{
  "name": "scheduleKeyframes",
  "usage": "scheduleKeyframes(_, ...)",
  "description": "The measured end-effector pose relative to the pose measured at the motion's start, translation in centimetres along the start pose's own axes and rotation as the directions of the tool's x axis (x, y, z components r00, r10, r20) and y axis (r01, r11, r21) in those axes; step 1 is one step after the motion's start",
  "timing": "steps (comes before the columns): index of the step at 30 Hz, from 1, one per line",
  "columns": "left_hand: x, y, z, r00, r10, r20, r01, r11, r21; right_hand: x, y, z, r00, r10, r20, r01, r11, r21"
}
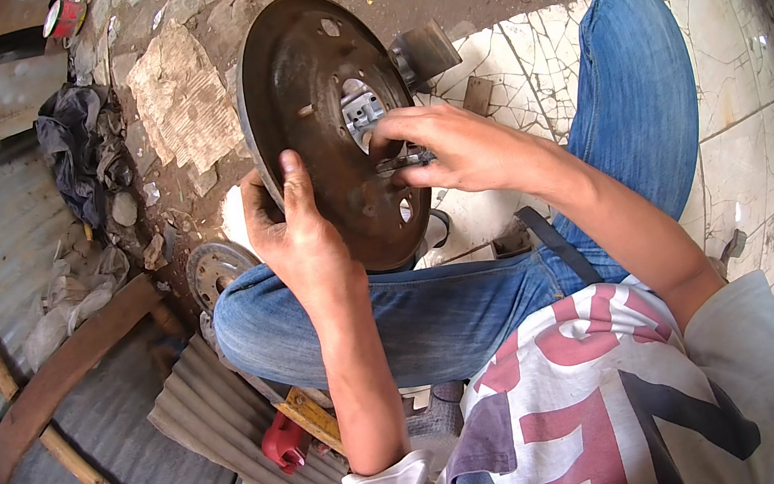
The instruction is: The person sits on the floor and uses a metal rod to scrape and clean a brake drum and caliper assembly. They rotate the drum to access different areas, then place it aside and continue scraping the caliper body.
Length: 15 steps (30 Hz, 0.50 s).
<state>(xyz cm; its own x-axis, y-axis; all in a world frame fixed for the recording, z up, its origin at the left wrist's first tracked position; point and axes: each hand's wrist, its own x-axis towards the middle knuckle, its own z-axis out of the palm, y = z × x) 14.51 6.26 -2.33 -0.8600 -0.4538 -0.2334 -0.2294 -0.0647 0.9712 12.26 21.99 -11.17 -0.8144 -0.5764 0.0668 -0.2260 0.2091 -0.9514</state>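
Note:
A large round brake backing plate (291, 85), dark brown and dished with several holes, stands tilted above my bent leg. My left hand (304, 240) is closed on its lower left rim, thumb flat on the face and fingers behind. At the central opening is my right hand (464, 151), its fingers curled into the hole with the tips partly hidden. A silver metal part (363, 109) shows through that opening, just above the right fingers. Whatever the right fingers pinch is too hidden to name.
Behind the plate's right edge is a dark metal block (430, 51) on cracked white tiles (735, 75). A flat brown cardboard piece (180, 97) and dark cloth (74, 150) lie left. Near my knee are a round metal disc (215, 269), corrugated sheet (233, 418) and red object (284, 443).

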Motion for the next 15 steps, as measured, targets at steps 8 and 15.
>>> scheduleKeyframes(8,0.0,0.2,-0.2,0.998,-0.055,-0.013,0.055,0.998,-0.038,-1.7,0.4,0.4,0.983,0.157,-0.099,-0.142,0.979,0.145)
scheduleKeyframes(15,-0.5,0.0,-0.3,0.997,-0.073,-0.004,0.073,0.996,-0.053,-1.9,-0.1,2.1,0.968,0.009,-0.251,-0.022,0.999,-0.050)
